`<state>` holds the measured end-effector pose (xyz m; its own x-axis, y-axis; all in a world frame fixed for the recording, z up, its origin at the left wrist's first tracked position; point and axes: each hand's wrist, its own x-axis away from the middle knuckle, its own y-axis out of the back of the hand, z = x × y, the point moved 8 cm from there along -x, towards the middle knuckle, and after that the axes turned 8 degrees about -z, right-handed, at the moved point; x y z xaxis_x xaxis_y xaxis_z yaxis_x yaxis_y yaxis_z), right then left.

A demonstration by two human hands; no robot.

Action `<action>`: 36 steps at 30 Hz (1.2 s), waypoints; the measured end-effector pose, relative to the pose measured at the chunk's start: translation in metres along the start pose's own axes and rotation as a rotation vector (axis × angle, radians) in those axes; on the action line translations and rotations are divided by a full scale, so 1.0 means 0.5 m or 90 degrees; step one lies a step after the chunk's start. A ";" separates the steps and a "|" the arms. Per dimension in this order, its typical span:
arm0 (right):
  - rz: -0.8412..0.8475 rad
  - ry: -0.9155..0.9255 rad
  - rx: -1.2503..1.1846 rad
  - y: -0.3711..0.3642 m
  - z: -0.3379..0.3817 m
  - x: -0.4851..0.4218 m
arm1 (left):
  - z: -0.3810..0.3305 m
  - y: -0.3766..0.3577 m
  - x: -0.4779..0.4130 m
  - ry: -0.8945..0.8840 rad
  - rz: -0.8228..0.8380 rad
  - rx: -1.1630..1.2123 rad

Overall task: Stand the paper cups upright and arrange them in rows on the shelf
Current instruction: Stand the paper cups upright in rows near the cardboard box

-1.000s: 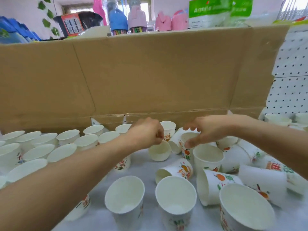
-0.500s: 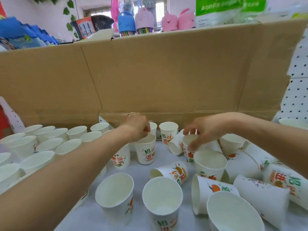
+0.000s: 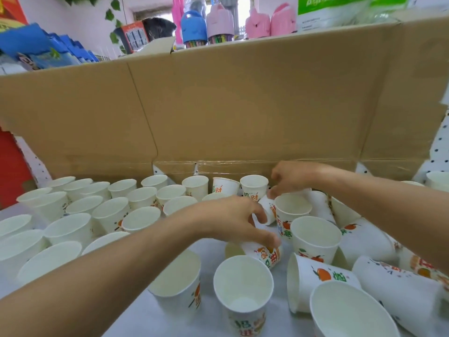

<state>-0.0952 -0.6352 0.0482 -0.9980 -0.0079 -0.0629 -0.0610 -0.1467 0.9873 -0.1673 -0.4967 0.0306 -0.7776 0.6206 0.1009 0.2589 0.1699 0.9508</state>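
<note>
Several upright white paper cups stand in rows on the left of the white shelf. On the right, printed cups lie tipped in a jumble among a few upright ones. My left hand reaches across the middle, thumb and fingers closed over a tipped cup with orange print. My right hand is at the back, its curled fingertips on a small tipped cup beside an upright cup.
A tall brown cardboard wall closes the back of the shelf, right behind the last row. White pegboard rises at the right. Bottles, pink containers and packets sit above the cardboard. More upright cups stand near the front edge.
My left hand let go of the cup it stood upright in the back row and came forward onto the tipped orange-print cup. My right hand shifted back and right. The view swung left.
</note>
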 end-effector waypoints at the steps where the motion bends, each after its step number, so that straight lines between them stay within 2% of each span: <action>1: -0.002 -0.004 -0.004 0.001 0.002 -0.001 | -0.004 -0.011 -0.005 0.009 0.019 -0.023; 7: -0.006 -0.027 -0.081 -0.007 -0.002 -0.011 | -0.013 -0.047 -0.024 0.054 0.074 -0.035; 9: -0.011 -0.037 -0.111 -0.005 -0.005 -0.009 | -0.008 -0.046 -0.026 0.056 0.055 -0.027; 12: -0.029 -0.015 -0.153 0.009 -0.003 -0.008 | 0.005 -0.004 -0.018 0.031 -0.044 0.001; 16: -0.073 0.057 -0.172 0.038 0.010 0.006 | 0.044 0.071 0.011 0.008 -0.137 0.203; 20: -0.085 0.130 -0.078 0.041 0.042 0.023 | 0.086 0.101 0.040 -0.001 -0.181 0.328; 23: -0.044 0.151 -0.055 0.025 0.064 0.032 | 0.118 0.105 0.059 0.027 -0.214 0.348; 27: -0.107 0.168 -0.088 0.054 0.089 0.032 | 0.163 0.137 0.091 0.050 -0.283 0.412; 33: -0.124 0.183 -0.080 0.048 0.156 -0.044 | 0.251 0.163 0.120 0.152 -0.390 0.748; 36: -0.107 0.180 -0.032 0.005 0.184 -0.092 | 0.278 0.155 0.129 0.174 -0.401 0.795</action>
<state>-0.0510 -0.5440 0.0669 -0.9295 -0.2524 -0.2691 -0.2166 -0.2171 0.9518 -0.1177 -0.3372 0.0699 -0.9978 0.0486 -0.0453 0.0489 0.9988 -0.0054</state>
